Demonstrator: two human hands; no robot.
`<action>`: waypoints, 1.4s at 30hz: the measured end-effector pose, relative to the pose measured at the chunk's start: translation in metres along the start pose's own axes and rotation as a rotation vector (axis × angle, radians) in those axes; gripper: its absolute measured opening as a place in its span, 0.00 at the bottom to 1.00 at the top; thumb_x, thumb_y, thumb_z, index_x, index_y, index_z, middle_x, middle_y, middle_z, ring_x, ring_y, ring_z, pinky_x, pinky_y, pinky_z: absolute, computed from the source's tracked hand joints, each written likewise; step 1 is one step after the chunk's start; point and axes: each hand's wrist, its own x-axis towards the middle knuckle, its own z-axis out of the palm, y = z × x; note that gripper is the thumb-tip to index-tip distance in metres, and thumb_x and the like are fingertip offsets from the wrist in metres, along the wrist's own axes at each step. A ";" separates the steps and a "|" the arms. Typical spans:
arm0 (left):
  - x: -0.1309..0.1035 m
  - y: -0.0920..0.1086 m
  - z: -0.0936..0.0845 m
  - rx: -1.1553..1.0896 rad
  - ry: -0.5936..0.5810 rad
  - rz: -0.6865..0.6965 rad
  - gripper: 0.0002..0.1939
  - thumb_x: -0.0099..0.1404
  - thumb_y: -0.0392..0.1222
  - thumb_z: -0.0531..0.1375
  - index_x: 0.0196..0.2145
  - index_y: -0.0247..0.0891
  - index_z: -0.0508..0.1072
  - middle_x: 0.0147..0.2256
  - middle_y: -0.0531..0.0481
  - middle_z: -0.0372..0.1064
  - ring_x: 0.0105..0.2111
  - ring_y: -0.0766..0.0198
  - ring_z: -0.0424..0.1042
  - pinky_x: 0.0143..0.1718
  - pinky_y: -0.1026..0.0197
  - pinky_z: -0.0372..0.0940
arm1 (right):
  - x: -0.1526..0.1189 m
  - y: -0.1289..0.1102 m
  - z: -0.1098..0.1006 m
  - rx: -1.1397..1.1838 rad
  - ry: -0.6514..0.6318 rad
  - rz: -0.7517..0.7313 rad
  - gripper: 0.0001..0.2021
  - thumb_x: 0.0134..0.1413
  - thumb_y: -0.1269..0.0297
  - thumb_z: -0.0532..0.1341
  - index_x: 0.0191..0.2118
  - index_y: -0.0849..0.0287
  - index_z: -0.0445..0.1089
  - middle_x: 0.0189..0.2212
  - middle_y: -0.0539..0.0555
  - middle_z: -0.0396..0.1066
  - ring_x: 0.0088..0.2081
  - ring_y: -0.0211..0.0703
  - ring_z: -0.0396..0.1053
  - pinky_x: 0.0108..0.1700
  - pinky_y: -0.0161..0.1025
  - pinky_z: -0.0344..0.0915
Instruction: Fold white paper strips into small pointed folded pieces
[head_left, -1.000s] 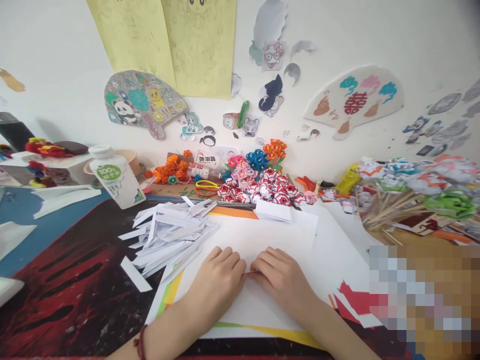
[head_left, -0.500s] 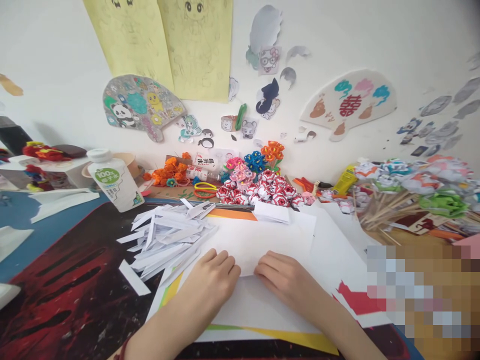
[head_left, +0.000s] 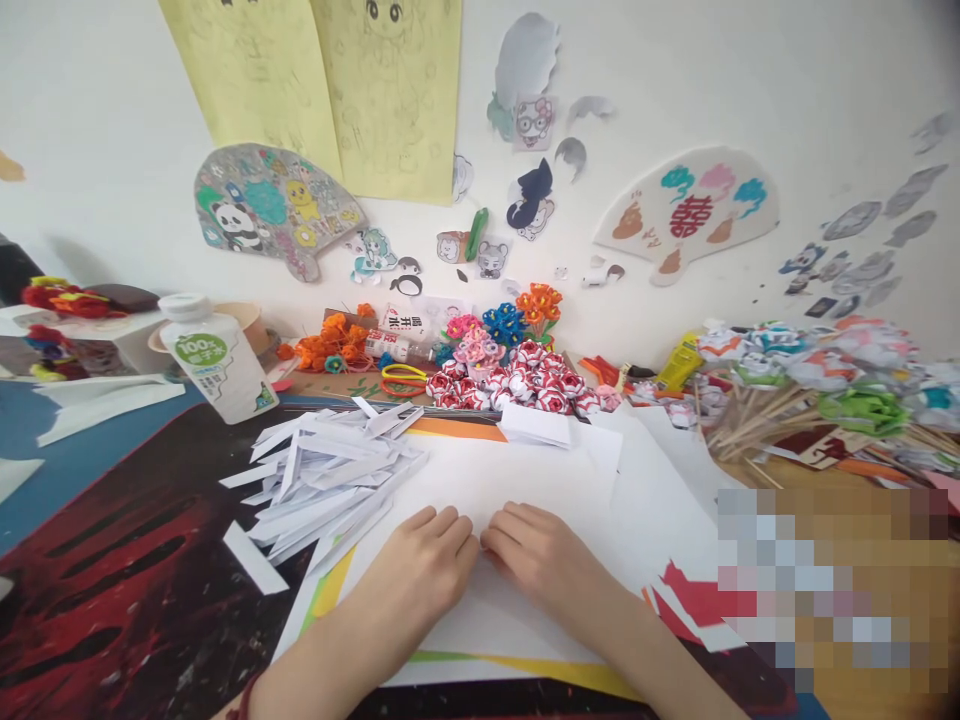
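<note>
Both hands rest on a stack of white paper (head_left: 465, 480) at the middle of the desk, knuckles up and nearly touching. My left hand (head_left: 435, 555) has its fingers curled down, their tips hidden beneath. My right hand (head_left: 532, 550) is curled the same way just beside it, its fingers pressed together. Whatever lies under the fingertips is too hidden to name. A heap of folded white paper strips (head_left: 322, 480) lies left of the hands, with one loose strip (head_left: 255, 557) apart from it. Behind the hands sits a small folded white paper (head_left: 536, 427).
A white bottle (head_left: 217, 360) stands at the back left. Red and white paper flowers (head_left: 532, 380) line the back edge. Red paper scraps (head_left: 701, 605) lie at the right, near flowers on sticks (head_left: 772, 390). The lower right corner is blurred out.
My right hand has moved left, closing the gap to my left hand. The whole view has shifted slightly.
</note>
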 end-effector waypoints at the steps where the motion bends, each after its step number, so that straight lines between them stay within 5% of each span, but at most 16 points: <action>1: 0.000 0.000 0.000 0.007 -0.002 0.001 0.09 0.60 0.26 0.58 0.28 0.37 0.63 0.29 0.51 0.64 0.28 0.58 0.61 0.27 0.56 0.52 | 0.001 -0.001 -0.002 0.007 -0.010 0.010 0.11 0.64 0.73 0.51 0.30 0.61 0.64 0.27 0.53 0.64 0.30 0.41 0.63 0.32 0.38 0.60; 12: -0.002 -0.004 -0.012 -0.042 -0.069 -0.049 0.08 0.63 0.28 0.57 0.29 0.38 0.64 0.30 0.50 0.65 0.30 0.57 0.64 0.30 0.56 0.54 | -0.006 0.009 -0.027 0.203 -0.121 0.180 0.08 0.61 0.75 0.54 0.31 0.60 0.65 0.30 0.51 0.67 0.34 0.41 0.66 0.35 0.37 0.64; 27: 0.015 0.014 -0.002 0.033 -0.029 -0.022 0.08 0.63 0.27 0.56 0.29 0.36 0.63 0.30 0.49 0.66 0.30 0.57 0.64 0.29 0.55 0.56 | -0.003 0.006 -0.011 0.110 -0.051 0.087 0.11 0.62 0.75 0.52 0.29 0.60 0.64 0.29 0.52 0.65 0.32 0.41 0.64 0.33 0.37 0.62; 37: 0.001 -0.002 0.002 -0.061 -0.051 -0.142 0.07 0.64 0.28 0.56 0.30 0.38 0.64 0.31 0.49 0.65 0.32 0.56 0.63 0.31 0.56 0.57 | -0.010 0.017 -0.022 0.308 -0.075 0.222 0.06 0.59 0.75 0.57 0.32 0.59 0.67 0.31 0.49 0.67 0.35 0.39 0.66 0.37 0.35 0.63; 42: -0.001 -0.002 -0.001 -0.026 -0.034 -0.096 0.07 0.63 0.28 0.57 0.30 0.37 0.65 0.30 0.50 0.65 0.31 0.56 0.62 0.30 0.56 0.55 | -0.011 0.014 -0.024 0.270 -0.076 0.206 0.07 0.61 0.74 0.55 0.33 0.59 0.66 0.31 0.50 0.67 0.35 0.40 0.65 0.36 0.36 0.62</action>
